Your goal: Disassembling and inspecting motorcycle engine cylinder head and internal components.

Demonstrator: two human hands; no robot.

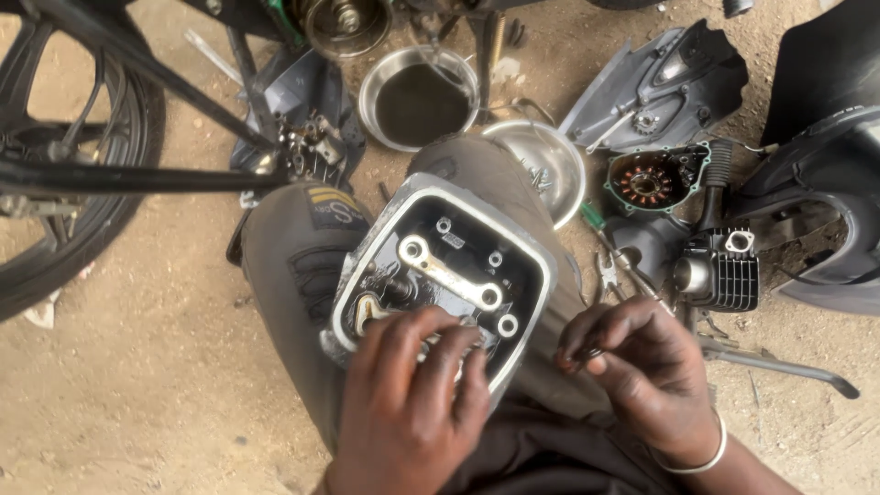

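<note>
A metal engine cover (440, 257), open side up, rests across my knees. Inside it are a pale metal bar with two holes and several small round bosses. My left hand (412, 394) lies on the cover's near edge, fingers curled over the rim and holding it steady. My right hand (632, 367) hovers just right of the cover, thumb and fingertips pinched on a small dark part (587, 351) that is too small to name. A metal bangle sits on my right wrist.
A motorcycle wheel (64, 156) and frame stand at the left. On the sandy ground ahead are a bowl of dark oil (420, 101), a shiny bowl of small parts (550, 160), a stator cover (655, 179), a finned cylinder (720, 270), plastic fairings and loose tools.
</note>
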